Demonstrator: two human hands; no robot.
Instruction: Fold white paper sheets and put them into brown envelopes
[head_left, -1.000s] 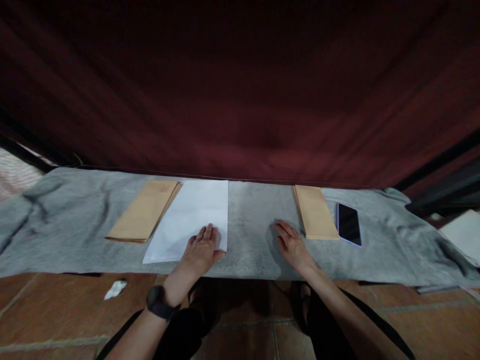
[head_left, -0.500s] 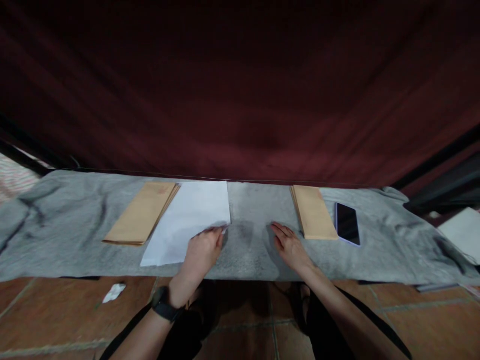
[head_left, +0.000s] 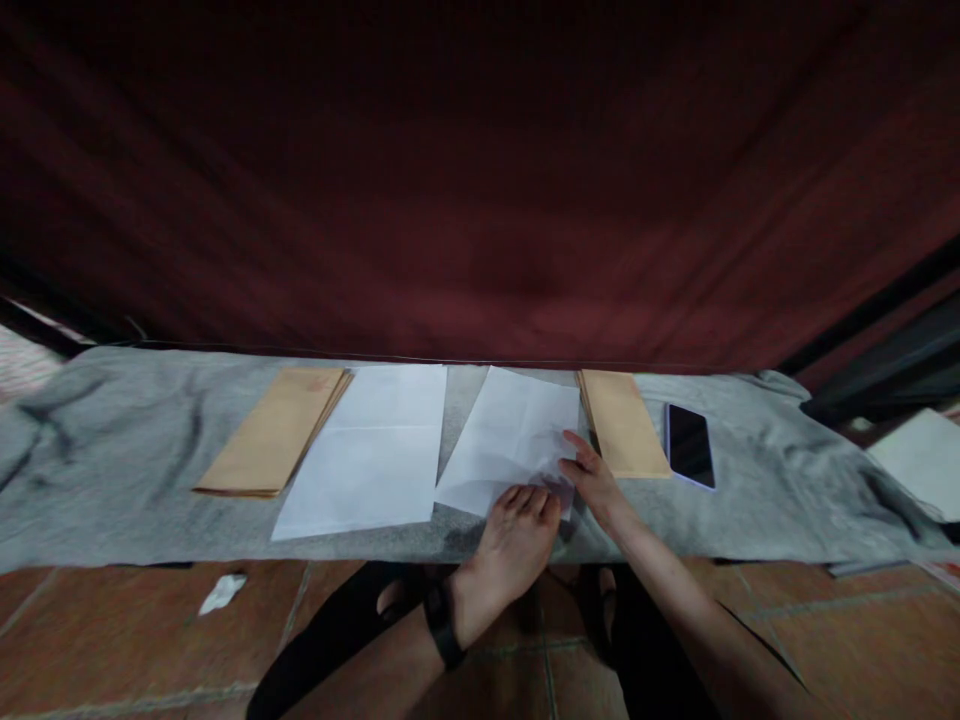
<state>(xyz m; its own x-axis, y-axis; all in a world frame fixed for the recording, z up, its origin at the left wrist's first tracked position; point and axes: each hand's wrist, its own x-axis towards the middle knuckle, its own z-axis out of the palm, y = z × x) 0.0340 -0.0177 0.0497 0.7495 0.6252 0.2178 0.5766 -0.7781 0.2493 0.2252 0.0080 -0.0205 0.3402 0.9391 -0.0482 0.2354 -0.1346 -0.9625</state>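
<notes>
A white sheet of paper (head_left: 514, 420) lies slightly turned in the middle of the grey cloth. My left hand (head_left: 519, 530), with a dark watch on its wrist, is closed on the sheet's near edge; its fingertips are partly hidden. At the sheet's right edge is my right hand (head_left: 592, 480), its fingers apart and touching the paper. Just left of this sheet lies more white paper (head_left: 367, 460) with a crease across it; how many sheets it holds I cannot tell.
Brown envelopes (head_left: 274, 430) lie in a pile at the left, partly beside the white paper. Another pile of brown envelopes (head_left: 626, 425) is at the right, next to a dark-screened phone (head_left: 690, 447). A dark red curtain (head_left: 480, 250) hangs behind the cloth-covered surface (head_left: 765, 480).
My left hand has moved right, bringing a white sheet from the paper on the left to the middle. My right hand now touches that sheet's right edge.
</notes>
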